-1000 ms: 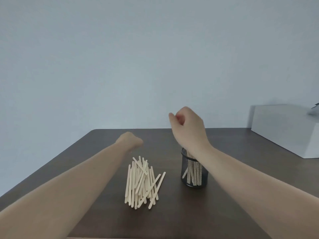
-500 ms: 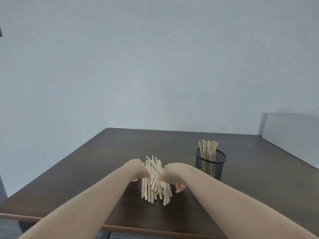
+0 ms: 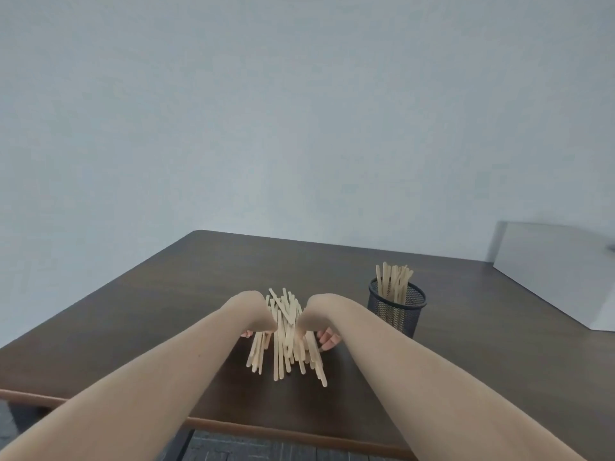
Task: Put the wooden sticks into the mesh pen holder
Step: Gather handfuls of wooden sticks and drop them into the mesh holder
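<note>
A loose bundle of pale wooden sticks (image 3: 285, 337) sits in the middle of the dark table, squeezed between my two hands. My left hand (image 3: 253, 316) presses on its left side and my right hand (image 3: 317, 322) on its right side, fingers curled under and mostly hidden. The sticks' near ends fan out toward me. To the right stands the black mesh pen holder (image 3: 396, 309), upright, with several sticks (image 3: 392, 282) poking out of its top.
The dark brown table (image 3: 166, 311) has its front edge close to me, with dark floor below. A white box (image 3: 559, 271) lies at the back right. A plain pale wall fills the background.
Both hands came down from above the table onto the stick pile and closed around it from either side. The view pulled back and the pile looks gathered tighter.
</note>
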Available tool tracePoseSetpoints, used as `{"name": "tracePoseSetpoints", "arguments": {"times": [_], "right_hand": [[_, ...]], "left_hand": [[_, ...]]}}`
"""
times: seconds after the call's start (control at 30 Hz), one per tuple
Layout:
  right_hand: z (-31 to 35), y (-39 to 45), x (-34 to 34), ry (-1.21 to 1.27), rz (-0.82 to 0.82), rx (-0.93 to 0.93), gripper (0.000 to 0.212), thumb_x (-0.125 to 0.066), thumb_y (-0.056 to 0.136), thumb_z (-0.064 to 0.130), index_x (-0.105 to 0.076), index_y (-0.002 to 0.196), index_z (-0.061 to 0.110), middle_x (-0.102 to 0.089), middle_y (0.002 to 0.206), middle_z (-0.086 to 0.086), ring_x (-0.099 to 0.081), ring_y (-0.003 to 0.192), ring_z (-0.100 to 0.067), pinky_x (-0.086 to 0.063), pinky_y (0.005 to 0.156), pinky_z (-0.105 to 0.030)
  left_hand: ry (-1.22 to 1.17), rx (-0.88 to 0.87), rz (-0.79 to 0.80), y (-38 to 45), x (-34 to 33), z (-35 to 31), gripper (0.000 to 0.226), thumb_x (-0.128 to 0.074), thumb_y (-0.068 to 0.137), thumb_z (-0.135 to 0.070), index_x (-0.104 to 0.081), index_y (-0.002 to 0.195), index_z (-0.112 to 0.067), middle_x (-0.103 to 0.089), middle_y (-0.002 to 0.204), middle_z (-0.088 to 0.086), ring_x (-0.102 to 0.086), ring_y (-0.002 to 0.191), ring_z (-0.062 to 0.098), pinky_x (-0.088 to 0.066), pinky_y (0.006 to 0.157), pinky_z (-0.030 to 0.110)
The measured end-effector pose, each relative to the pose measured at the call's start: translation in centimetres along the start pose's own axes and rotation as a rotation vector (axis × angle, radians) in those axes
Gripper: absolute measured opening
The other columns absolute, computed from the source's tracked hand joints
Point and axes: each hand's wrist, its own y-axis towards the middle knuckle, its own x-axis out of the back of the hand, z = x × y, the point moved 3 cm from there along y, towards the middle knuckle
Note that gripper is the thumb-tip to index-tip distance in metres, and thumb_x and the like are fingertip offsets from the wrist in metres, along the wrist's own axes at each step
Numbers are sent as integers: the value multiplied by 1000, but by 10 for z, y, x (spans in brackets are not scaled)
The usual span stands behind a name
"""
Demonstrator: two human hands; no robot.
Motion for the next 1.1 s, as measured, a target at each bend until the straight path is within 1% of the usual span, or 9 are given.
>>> {"name": "tracePoseSetpoints", "arguments": {"times": [0.2, 0.33, 0.43, 0.5, 0.63, 0.8, 0.9, 0.97, 1.1], "right_hand": [[-6, 25, -3, -12, -2, -181, 45, -55, 92, 17, -47, 134, 3, -54, 88, -10, -59, 76, -18, -53, 90, -27], [-2, 28, -1, 24, -11, -153, 46, -55, 93, 14, -46, 135, -1, -52, 85, -11, -62, 94, -20, -50, 89, -30], [-3, 28, -1, -6, 1, -192, 49, -55, 93, 16, -42, 137, 0, -51, 106, -12, -55, 98, -20, -50, 96, -28], [-2, 30, -1, -15, 8, -205, 48, -55, 93, 15, -42, 136, 0, -52, 114, -12, -53, 98, -20, -50, 98, -29], [-2, 34, -2, 9, 35, -237, 46, -53, 93, 12, -44, 137, 1, -55, 107, -10, -56, 102, -19, -50, 96, -28], [1, 28, -2, -105, 36, -192, 47, -49, 94, 10, -40, 139, 0, -51, 116, -9, -55, 104, -18, -47, 102, -27], [8, 14, 0, -189, -3, -46, 43, -50, 95, 5, -45, 137, -4, -51, 98, -12, -56, 109, -26, -43, 107, -37], [14, 7, 0, -299, -39, 55, 40, -50, 94, 4, -50, 133, -4, -48, 98, -14, -55, 122, -34, -42, 106, -41], [17, 18, -7, -619, -27, -15, 43, -44, 95, 10, -46, 137, 4, -57, 98, -11, -60, 99, -28, -45, 90, -36]], "left_hand": [[30, -21, 19, -2, -1, -1, 20, -54, 82, -17, -45, 65, -11, -51, 62, 1, -58, 73, 23, -56, 84, 30], [59, -14, 33, 0, 1, -1, 21, -54, 81, -17, -44, 64, -12, -50, 59, 1, -56, 68, 22, -55, 82, 29], [81, -1, 52, 1, 0, -2, 22, -55, 81, -17, -42, 63, -12, -45, 56, 1, -48, 54, 18, -49, 72, 26], [94, -3, 58, 1, 1, -1, 22, -56, 82, -18, -43, 64, -12, -47, 58, 2, -50, 58, 19, -50, 75, 26], [173, -19, 21, -1, 3, 0, 15, -56, 84, -20, -48, 75, -11, -48, 66, 0, -57, 71, 22, -54, 85, 30], [216, -17, 28, -6, 4, 0, 23, -55, 84, -19, -42, 66, -13, -45, 66, 0, -55, 78, 25, -53, 85, 29], [208, -26, 31, -9, 5, -2, 9, -50, 87, -18, -56, 87, -11, -44, 67, 0, -55, 80, 25, -53, 87, 30], [205, -26, 46, -7, 3, -3, 27, -47, 88, -16, -60, 111, -7, -46, 68, 1, -56, 80, 25, -54, 92, 31], [239, -3, 96, -8, 4, -4, 26, -45, 91, -17, -58, 111, -7, -57, 80, 4, -59, 78, 24, -54, 94, 32]]}}
